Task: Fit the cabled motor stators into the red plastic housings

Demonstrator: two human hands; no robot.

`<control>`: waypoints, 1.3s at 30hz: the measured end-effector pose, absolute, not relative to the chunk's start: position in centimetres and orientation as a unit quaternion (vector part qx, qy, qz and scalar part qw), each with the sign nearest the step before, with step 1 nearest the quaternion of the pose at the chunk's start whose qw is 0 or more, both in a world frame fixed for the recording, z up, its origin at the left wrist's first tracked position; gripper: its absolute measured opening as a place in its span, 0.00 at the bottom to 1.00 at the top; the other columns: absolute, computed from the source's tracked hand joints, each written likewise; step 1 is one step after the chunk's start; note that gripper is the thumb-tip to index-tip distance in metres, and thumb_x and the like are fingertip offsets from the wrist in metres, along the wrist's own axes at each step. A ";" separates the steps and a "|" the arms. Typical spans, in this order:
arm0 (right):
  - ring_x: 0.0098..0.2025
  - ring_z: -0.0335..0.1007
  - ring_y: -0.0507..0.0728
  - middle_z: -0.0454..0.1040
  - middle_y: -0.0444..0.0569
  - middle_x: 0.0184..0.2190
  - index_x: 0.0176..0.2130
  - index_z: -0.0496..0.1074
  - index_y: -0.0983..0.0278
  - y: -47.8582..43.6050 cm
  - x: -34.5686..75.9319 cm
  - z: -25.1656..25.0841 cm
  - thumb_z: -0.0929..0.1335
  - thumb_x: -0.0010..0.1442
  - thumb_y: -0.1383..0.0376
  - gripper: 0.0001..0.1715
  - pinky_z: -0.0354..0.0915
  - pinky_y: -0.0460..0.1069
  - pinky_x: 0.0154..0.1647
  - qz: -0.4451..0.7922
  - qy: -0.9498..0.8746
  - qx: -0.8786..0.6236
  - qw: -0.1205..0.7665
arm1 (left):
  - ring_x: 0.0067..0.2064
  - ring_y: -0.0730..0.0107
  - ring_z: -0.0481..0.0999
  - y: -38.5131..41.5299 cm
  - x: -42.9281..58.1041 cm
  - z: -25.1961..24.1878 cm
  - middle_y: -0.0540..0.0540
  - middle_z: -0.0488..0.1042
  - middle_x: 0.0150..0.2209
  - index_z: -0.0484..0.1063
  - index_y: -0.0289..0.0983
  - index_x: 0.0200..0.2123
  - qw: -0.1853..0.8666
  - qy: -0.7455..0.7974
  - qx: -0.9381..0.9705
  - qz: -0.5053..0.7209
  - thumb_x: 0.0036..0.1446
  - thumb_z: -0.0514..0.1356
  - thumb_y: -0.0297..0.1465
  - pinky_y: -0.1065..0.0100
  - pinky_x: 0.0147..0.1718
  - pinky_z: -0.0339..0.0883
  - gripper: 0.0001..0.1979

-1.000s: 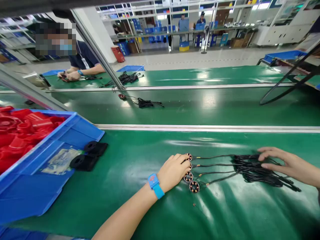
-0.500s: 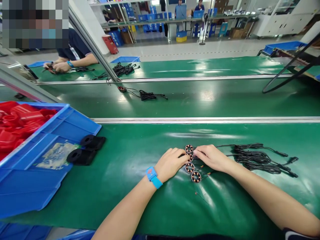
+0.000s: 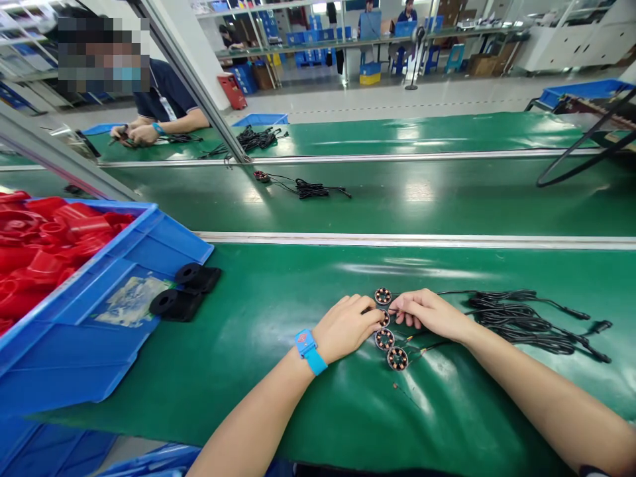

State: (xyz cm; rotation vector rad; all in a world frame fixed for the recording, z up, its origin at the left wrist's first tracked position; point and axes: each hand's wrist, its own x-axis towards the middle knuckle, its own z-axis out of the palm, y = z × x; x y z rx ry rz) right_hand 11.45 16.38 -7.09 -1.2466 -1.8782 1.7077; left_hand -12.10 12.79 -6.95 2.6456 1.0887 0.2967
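Observation:
Several motor stators, small rings with copper coils, lie in a column on the green mat. My left hand (image 3: 350, 328), with a blue wrist strap (image 3: 311, 351), pinches the second stator (image 3: 384, 318) from the top, partly covering it. My right hand (image 3: 422, 313) is closed at that stator's right edge, its fingertips on a thin wire that they mostly hide. Above sits the top stator (image 3: 383, 296); below are a third stator (image 3: 384, 339) and the lowest stator (image 3: 398, 358). Bundled black cables (image 3: 517, 321) with plugs lie to the right, beyond my right hand.
A blue bin (image 3: 99, 331) of red plastic parts (image 3: 54, 245) stands left, with black blocks (image 3: 186, 291) by its side. A loose thin wire (image 3: 396, 385) lies below the stators. Another stator with cable (image 3: 303, 187) lies beyond the metal rail. A co-worker's hands (image 3: 136, 134) work at the far left.
The view has shifted slightly, so the scene sits further right. My right hand's fingers have curled more beside the second stator. My left hand keeps hold of it.

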 end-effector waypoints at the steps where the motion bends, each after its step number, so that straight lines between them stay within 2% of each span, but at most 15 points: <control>1: 0.34 0.71 0.55 0.77 0.49 0.34 0.40 0.76 0.64 16.4 11.9 -6.8 0.63 0.63 0.49 0.24 0.67 0.49 0.36 0.575 -0.674 -0.437 0.156 | 0.42 0.65 0.69 12.9 -12.3 -7.0 0.47 0.69 0.44 0.70 0.41 0.45 0.146 0.375 0.909 0.109 0.69 0.54 0.34 0.63 0.41 0.62 0.07; 5: 0.43 0.73 0.58 0.77 0.46 0.42 0.43 0.77 0.59 16.8 13.1 -5.5 0.64 0.65 0.52 0.19 0.67 0.51 0.46 0.400 -0.743 -0.480 0.242 | 0.46 0.65 0.70 13.4 -12.6 -7.3 0.47 0.70 0.46 0.68 0.41 0.49 0.194 0.391 0.885 0.160 0.70 0.51 0.34 0.63 0.45 0.63 0.09; 9: 0.46 0.73 0.58 0.77 0.46 0.44 0.44 0.76 0.59 17.9 12.6 -5.5 0.61 0.67 0.56 0.17 0.65 0.52 0.50 0.304 -0.794 -0.462 0.252 | 0.44 0.63 0.70 14.2 -12.2 -8.0 0.47 0.70 0.45 0.66 0.42 0.55 0.128 0.441 0.873 0.164 0.70 0.52 0.33 0.62 0.42 0.63 0.12; 13: 0.43 0.74 0.57 0.78 0.48 0.42 0.43 0.75 0.62 18.4 11.6 -6.7 0.59 0.68 0.57 0.19 0.66 0.51 0.47 0.320 -0.811 -0.438 0.219 | 0.40 0.64 0.67 14.8 -11.6 -8.6 0.47 0.70 0.43 0.69 0.44 0.53 0.058 0.445 0.884 0.129 0.69 0.54 0.33 0.63 0.38 0.61 0.11; 18: 0.38 0.72 0.57 0.77 0.48 0.36 0.37 0.74 0.62 18.3 11.4 -7.2 0.58 0.67 0.57 0.21 0.63 0.51 0.42 0.351 -0.807 -0.438 0.184 | 0.38 0.65 0.65 14.7 -11.6 -8.9 0.49 0.69 0.41 0.68 0.47 0.54 0.013 0.428 0.897 0.110 0.68 0.56 0.30 0.63 0.35 0.57 0.13; 27: 0.35 0.70 0.56 0.74 0.46 0.30 0.32 0.72 0.64 18.7 10.9 -7.8 0.62 0.58 0.54 0.17 0.63 0.50 0.41 0.528 -0.678 -0.472 0.198 | 0.37 0.64 0.63 14.4 -11.5 -8.2 0.49 0.66 0.37 0.68 0.48 0.53 0.000 0.417 0.904 0.098 0.67 0.57 0.30 0.62 0.33 0.54 0.12; 30: 0.35 0.70 0.56 0.74 0.46 0.30 0.36 0.74 0.64 18.4 11.0 -7.7 0.61 0.59 0.54 0.19 0.63 0.50 0.41 0.516 -0.688 -0.472 0.195 | 0.37 0.64 0.63 14.4 -11.6 -8.2 0.49 0.66 0.37 0.69 0.47 0.52 0.006 0.420 0.902 0.099 0.67 0.56 0.30 0.63 0.33 0.55 0.12; 34: 0.39 0.72 0.57 0.77 0.45 0.34 0.52 0.71 0.61 18.2 11.5 -7.3 0.61 0.63 0.55 0.23 0.64 0.53 0.46 0.482 -0.715 -0.467 0.196 | 0.37 0.65 0.64 14.5 -12.0 -8.5 0.48 0.66 0.38 0.70 0.47 0.52 0.037 0.425 0.897 0.113 0.68 0.55 0.30 0.64 0.34 0.58 0.12; 36: 0.43 0.72 0.57 0.77 0.45 0.40 0.54 0.69 0.59 18.3 12.1 -7.0 0.61 0.64 0.54 0.22 0.63 0.54 0.51 0.445 -0.728 -0.470 0.224 | 0.37 0.65 0.66 14.4 -12.2 -8.6 0.47 0.67 0.40 0.70 0.46 0.51 0.057 0.426 0.893 0.134 0.68 0.55 0.30 0.64 0.35 0.60 0.11; 39: 0.50 0.70 0.57 0.75 0.46 0.47 0.52 0.70 0.58 18.6 13.2 -6.5 0.62 0.66 0.53 0.19 0.63 0.54 0.55 0.381 -0.735 -0.480 0.291 | 0.41 0.64 0.68 14.2 -12.6 -8.3 0.46 0.68 0.44 0.69 0.44 0.52 0.087 0.423 0.878 0.206 0.69 0.53 0.31 0.62 0.40 0.63 0.11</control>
